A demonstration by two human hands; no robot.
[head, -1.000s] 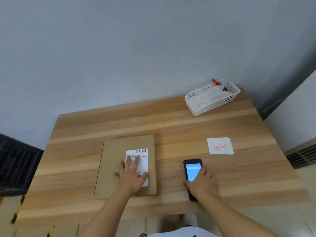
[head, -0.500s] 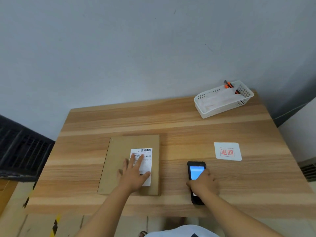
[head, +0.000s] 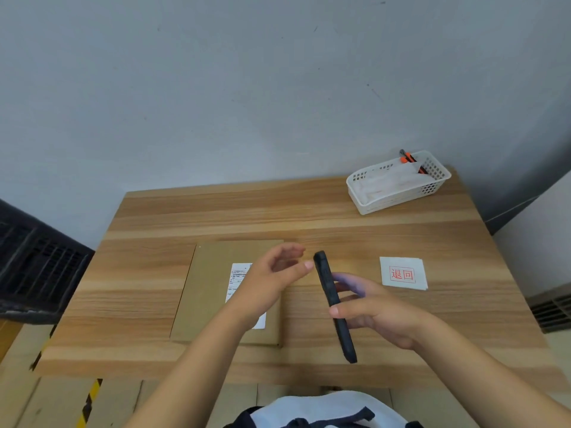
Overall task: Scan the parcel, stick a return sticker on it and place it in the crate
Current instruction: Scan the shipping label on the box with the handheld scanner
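Scanning step: right hand (head: 380, 316) clasped on black handheld scanner (head: 335, 305) edge-on at frame centre, left hand (head: 275, 273) open and empty above cardboard parcel (head: 210, 291) flat at centre-left; next, presumably aiming at its shipping label (head: 239, 274).

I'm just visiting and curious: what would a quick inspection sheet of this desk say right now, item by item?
Surface: wooden table, set against a grey wall.
Job's things: flat brown parcel lies label up; black handheld scanner is lifted off the table, edge-on to the camera; return sticker with red print lies flat to the right, not yet on the parcel.
Clutter: white basket at the far right corner, holding white sheets and an orange-handled tool.
Grippers: right hand holds the scanner; left hand is open above the parcel, reaching toward the scanner's top.
Cables: nothing seen.
Surroundings: dark crate at left; cardboard on the floor.
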